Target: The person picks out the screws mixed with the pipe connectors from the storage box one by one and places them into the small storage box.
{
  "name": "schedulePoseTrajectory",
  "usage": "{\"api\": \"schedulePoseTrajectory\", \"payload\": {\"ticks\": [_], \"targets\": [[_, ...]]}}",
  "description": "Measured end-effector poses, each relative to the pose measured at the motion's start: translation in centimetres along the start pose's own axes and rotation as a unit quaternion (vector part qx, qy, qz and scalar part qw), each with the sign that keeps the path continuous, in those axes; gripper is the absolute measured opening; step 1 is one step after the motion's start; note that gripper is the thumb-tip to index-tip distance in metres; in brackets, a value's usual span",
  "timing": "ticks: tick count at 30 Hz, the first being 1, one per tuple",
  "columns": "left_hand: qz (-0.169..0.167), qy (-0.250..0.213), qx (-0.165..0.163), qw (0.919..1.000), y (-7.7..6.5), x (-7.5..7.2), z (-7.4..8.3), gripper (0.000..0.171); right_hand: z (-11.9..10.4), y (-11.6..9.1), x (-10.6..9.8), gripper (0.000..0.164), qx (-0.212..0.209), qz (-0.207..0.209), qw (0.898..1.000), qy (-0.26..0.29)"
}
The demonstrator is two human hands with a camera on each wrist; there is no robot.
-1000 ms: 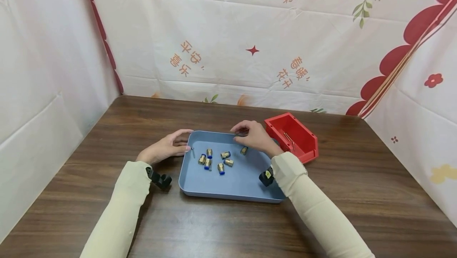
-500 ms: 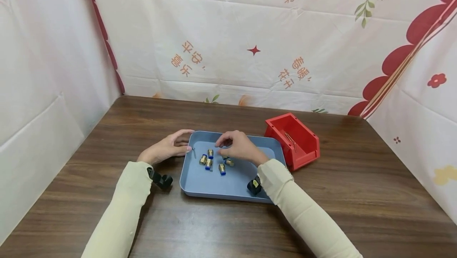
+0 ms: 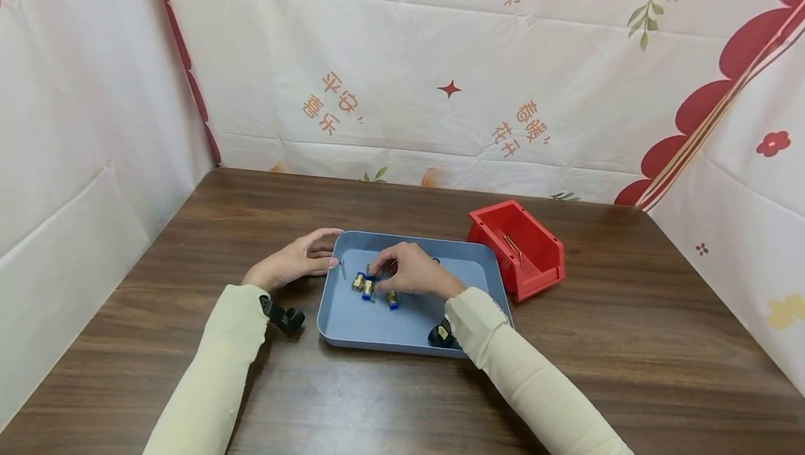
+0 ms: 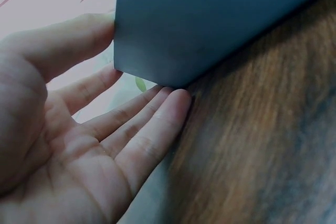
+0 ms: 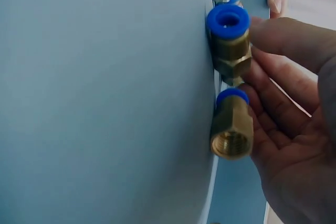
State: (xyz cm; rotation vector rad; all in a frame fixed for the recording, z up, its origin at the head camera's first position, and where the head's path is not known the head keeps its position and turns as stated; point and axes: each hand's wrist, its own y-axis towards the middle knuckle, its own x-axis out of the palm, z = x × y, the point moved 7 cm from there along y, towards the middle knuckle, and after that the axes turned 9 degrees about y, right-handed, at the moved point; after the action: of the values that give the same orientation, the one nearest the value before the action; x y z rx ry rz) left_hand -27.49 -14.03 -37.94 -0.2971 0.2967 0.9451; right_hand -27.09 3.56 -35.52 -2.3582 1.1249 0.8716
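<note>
A blue-grey tray (image 3: 352, 336) holds several brass push-in fittings with blue collars. Over the middle of it is my right hand (image 3: 411, 270), fingers bent down with thumb and index apart around the cluster. In the right wrist view, my thumb lies beside an upright fitting (image 5: 230, 38); a second fitting (image 5: 232, 127) lies nearer, threaded end toward the camera. No firm pinch shows. My left hand (image 3: 295, 258) rests at the tray's left side, its thumb and loosely stretched fingers touching the wall (image 4: 157, 35). My right hand hides some fittings.
Two small screws lie in the tray, one by the left wall (image 3: 343, 270) and one beside the fittings. A red bin (image 3: 518, 245) holding thin copper-coloured rods stands against the tray's right side. The brown wooden table (image 3: 283, 385) meets a printed cloth backdrop behind.
My right hand has moved left and toward me, from the tray's far right over the fittings, leaving one near the far wall. The left hand has stayed in place.
</note>
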Motion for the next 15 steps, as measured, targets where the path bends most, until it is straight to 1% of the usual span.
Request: {"api": "schedulePoseTrajectory", "payload": {"ticks": [8, 15], "targets": [[0.002, -0.003, -0.006, 1.0, 0.24, 0.06, -0.36, 0.066, 0.22, 0.2, 0.74, 0.024, 0.017, -0.021, 1.0, -0.013], [0.005, 0.013, 0.002, 0.9999, 0.21, 0.07, 0.0, 0.064, 0.13, 0.48, 0.99, 0.021, 0.007, -0.026, 0.999, -0.029]]}}
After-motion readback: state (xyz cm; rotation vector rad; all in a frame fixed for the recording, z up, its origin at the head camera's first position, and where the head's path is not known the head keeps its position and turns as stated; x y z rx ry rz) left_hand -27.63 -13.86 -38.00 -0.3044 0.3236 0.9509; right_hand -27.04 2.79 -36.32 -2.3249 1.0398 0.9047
